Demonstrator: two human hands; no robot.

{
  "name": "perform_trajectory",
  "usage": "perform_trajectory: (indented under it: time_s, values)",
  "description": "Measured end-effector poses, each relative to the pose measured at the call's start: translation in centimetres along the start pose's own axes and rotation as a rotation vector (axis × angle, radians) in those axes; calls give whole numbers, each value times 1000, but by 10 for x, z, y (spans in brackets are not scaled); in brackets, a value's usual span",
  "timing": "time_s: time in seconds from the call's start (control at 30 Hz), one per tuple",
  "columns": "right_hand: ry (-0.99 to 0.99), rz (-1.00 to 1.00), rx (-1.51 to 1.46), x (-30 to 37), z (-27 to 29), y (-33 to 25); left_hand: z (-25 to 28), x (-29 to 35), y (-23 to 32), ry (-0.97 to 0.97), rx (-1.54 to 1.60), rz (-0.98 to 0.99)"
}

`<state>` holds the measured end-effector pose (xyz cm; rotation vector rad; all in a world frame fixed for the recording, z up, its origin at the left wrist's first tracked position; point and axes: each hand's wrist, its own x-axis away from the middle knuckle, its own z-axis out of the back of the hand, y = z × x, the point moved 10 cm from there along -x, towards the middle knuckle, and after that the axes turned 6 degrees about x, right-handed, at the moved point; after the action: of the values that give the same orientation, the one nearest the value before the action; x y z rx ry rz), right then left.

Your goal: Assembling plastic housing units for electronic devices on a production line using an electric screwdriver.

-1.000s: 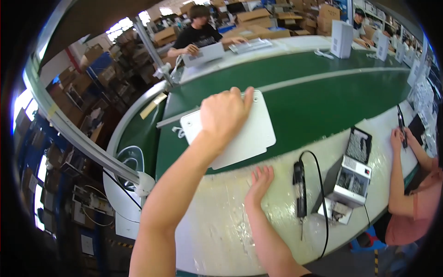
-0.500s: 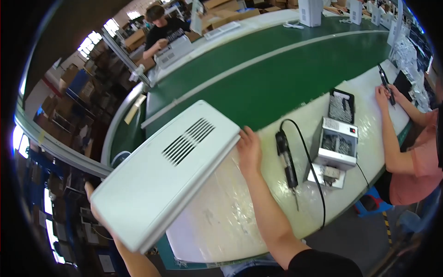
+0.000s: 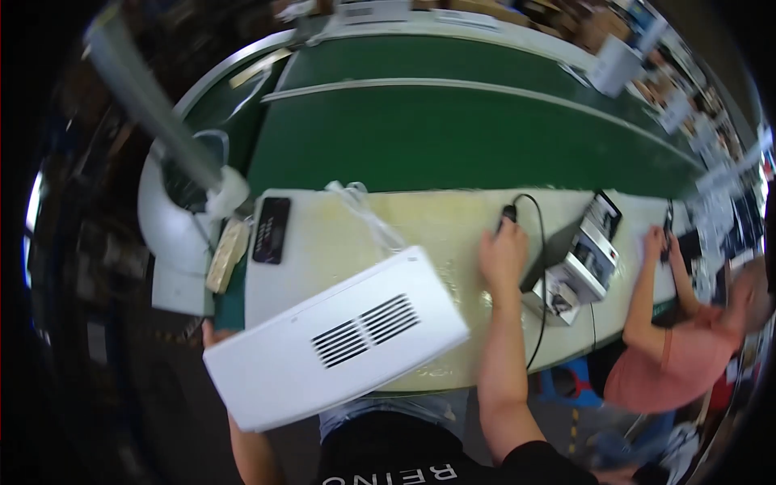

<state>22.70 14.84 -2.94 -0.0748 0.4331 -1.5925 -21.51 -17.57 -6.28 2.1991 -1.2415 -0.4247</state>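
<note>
A long white appliance casing (image 3: 283, 364) with two groups of dark vent slots lies tilted across the near left of the table. My left hand (image 3: 216, 335) grips its left end; most of those fingers are hidden beneath it. A white cord (image 3: 368, 217) runs from behind the casing onto the tabletop. To the right, my right hand (image 3: 503, 257) is closed around a black electric screwdriver (image 3: 508, 212), whose black cable loops down beside my forearm. The tool's lower part is hidden by the hand.
A metal screw feeder box (image 3: 584, 263) stands right of my hand. A dark phone-like slab (image 3: 272, 231) lies at the table's left end, near a grey post (image 3: 153, 105). Beyond runs a green conveyor (image 3: 453, 137). At right, a co-worker's hands (image 3: 659, 241) hold a dark tool.
My right hand has let go of the casing and taken hold of the screwdriver. The casing has turned flatter and come nearer to me. My view has swung left and down.
</note>
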Motion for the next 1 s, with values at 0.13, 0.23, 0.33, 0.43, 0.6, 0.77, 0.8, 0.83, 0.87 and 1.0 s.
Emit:
perform_trajectory:
  time_s: [0.13, 0.23, 0.33, 0.43, 0.6, 0.77, 0.8, 0.83, 0.87, 1.0]
  values:
    - [83, -38, 107, -7, -4, 3, 14, -19, 2, 366, -163, -7]
    - [-35, -141, 102, -17, -19, 17, 12, -24, -6, 35, 70, 191]
    - [-85, -175, 115, -18, -34, 42, 16, -40, 8, 262, -677, 274]
    - [-173, -59, -6, -8, -24, 26, -43, -82, 39, 122, -934, 201]
    - [-12, 86, -289, 35, 74, -5, -232, -83, -30, -574, -1586, 99]
    - [58, -33, -781, 54, 155, 53, -297, -49, -135, -1027, -1695, 120]
    - [174, 28, -879, 61, 179, 69, -302, -46, -152, -1029, -1707, 193]
    - [274, -3, -1020, 67, 193, 90, -307, -45, -156, -1040, -1715, 230]
    - [380, -26, -1158, 73, 205, 111, -312, -40, -159, -1098, -1691, 230]
    - [686, 197, -1319, 94, 262, 132, -334, -12, -172, -1232, -1625, 267]
